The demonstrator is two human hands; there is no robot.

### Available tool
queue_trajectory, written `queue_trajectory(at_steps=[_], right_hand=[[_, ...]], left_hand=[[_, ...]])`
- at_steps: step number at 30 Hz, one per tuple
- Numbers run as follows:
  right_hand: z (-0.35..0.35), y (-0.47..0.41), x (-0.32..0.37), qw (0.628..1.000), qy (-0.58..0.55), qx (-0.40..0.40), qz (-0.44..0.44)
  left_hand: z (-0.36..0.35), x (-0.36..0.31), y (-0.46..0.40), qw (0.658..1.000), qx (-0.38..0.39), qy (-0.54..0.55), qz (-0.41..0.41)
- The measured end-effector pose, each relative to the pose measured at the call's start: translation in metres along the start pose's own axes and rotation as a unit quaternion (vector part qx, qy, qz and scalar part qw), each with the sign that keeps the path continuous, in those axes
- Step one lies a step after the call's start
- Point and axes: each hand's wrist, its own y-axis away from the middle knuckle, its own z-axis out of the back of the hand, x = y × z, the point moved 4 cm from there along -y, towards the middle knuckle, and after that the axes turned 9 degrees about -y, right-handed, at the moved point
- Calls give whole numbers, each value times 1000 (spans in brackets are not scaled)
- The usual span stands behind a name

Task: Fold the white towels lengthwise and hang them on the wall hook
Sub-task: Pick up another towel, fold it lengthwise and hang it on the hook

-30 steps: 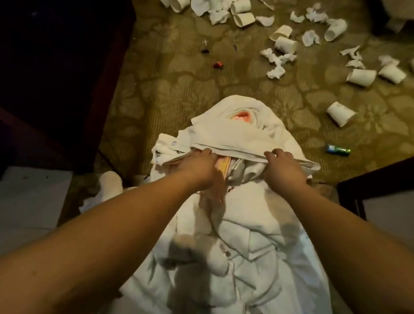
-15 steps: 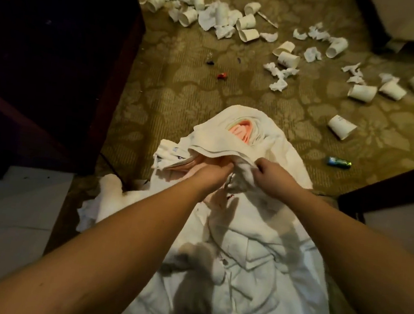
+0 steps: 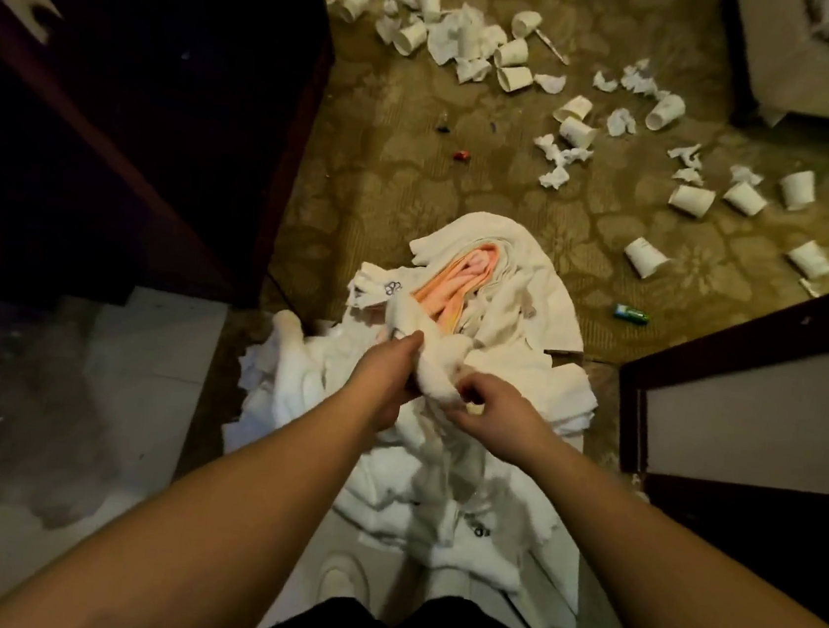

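Both hands have drawn together from their wider spread: the left hand (image 3: 385, 372) and right hand (image 3: 489, 407) now grip a bunched white terry towel (image 3: 434, 370) above the heap of white towels (image 3: 519, 325) on the floor, so folding has yet to begin.

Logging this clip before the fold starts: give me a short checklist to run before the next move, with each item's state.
1. Left hand grips the white towel: ok.
2. Right hand pinches the same towel: ok.
3. Towel free of the pile: not ok, still bunched on it.
4. Long edges found: cannot tell.
5. Orange cloth left behind: ok.
6. Wall hook in view: not ok.
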Motion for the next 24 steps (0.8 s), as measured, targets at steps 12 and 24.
queue_trajectory(at_steps=[12, 24], right_hand=[[50, 195, 179, 989, -110, 95, -22], [66, 361, 318, 968, -220, -85, 86]], left_hand=[[40, -66, 293, 974, 33, 217, -64], [101, -76, 524, 932, -4, 273, -239]])
